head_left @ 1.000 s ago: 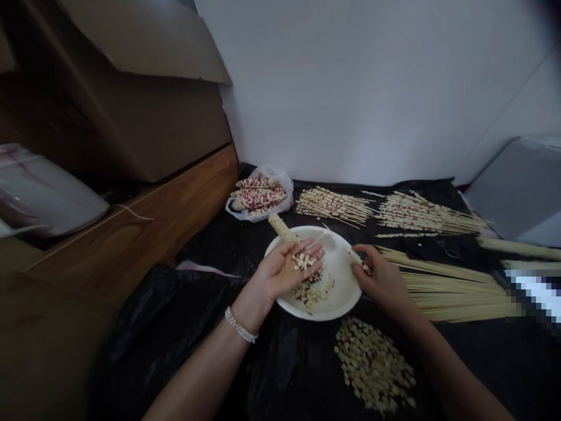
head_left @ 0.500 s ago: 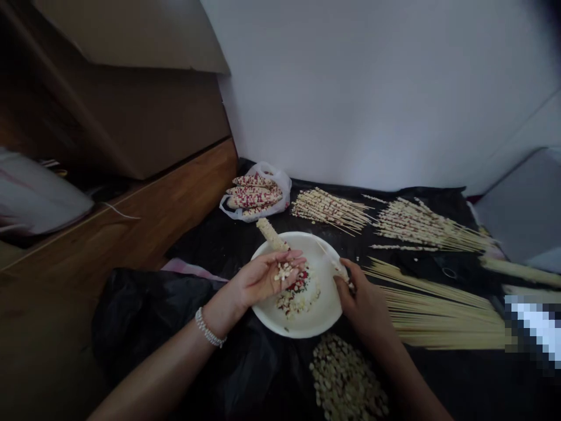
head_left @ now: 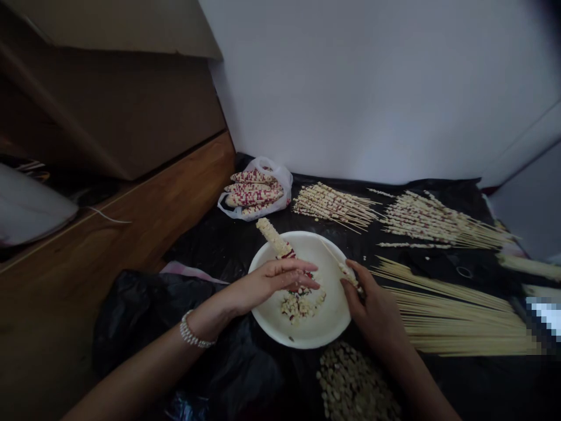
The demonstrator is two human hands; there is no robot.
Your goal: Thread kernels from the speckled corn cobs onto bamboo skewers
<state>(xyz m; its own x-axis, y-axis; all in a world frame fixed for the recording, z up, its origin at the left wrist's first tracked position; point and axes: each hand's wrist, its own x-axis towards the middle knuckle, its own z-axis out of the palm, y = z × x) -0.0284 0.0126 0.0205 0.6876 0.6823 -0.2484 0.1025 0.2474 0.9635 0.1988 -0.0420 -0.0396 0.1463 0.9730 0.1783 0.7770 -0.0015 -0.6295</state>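
Note:
My left hand (head_left: 267,283), palm tilted down with fingers stretched, hovers over a white bowl (head_left: 331,313). Loose corn kernels (head_left: 298,307) lie in the bowl's bottom, and a few show just under my fingertips. A partly stripped corn cob (head_left: 272,234) leans over the far rim, its lower end hidden behind my left hand. At the bowl's right edge, my right hand (head_left: 372,301) pinches a thin skewer (head_left: 336,257) threaded with pale kernels near my fingers; its bare tip points up and left over the bowl.
Beyond the bowl, a plastic bag (head_left: 284,175) holds several speckled corn cobs (head_left: 254,199). Kernel-threaded skewers lie in a left pile (head_left: 331,204) and a right pile (head_left: 425,219). Bare skewers (head_left: 460,321) spread at right. Flat pale pieces (head_left: 353,380) sit nearest me on black plastic sheeting (head_left: 210,234).
My left hand has turned from palm up, with kernels in it, to palm down over the bowl; most kernels have left it. My right hand still holds the skewer. The view has shifted slightly.

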